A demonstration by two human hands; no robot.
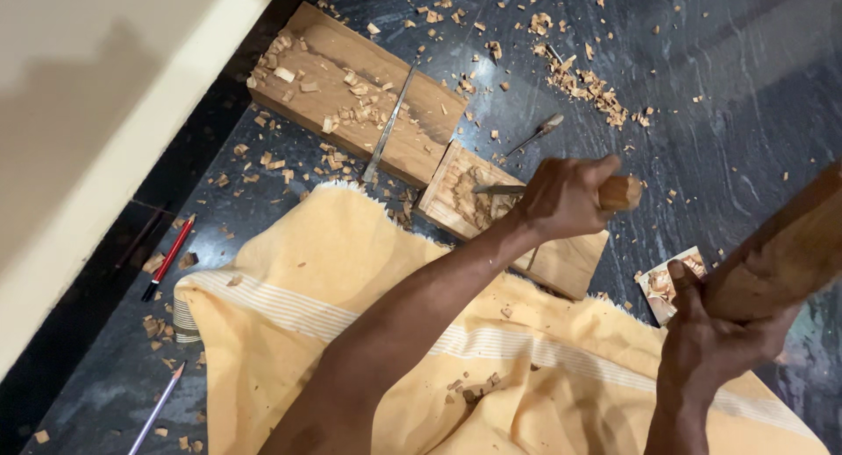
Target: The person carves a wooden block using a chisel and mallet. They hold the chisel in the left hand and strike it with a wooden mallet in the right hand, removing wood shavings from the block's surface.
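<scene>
My left hand point(560, 196) grips a chisel point(621, 193) by its wooden handle, the blade tip set into a carved hollow of a small wooden block point(561, 264). My right hand point(717, 337) is closed around a thick wooden mallet point(789, 249), raised at the right edge of the view, apart from the chisel. The block lies on the dark floor at the edge of a yellow cloth point(351, 271) that covers my lap.
A larger wooden plank point(333, 69) with chips and a long metal file point(388, 126) lies behind the block. A second chisel point(537, 134), a red pencil point(168, 258), a grey pencil point(156, 409), a small printed card point(660, 284) and many wood chips point(588, 85) lie on the floor. A cream wall point(88, 113) runs along the left.
</scene>
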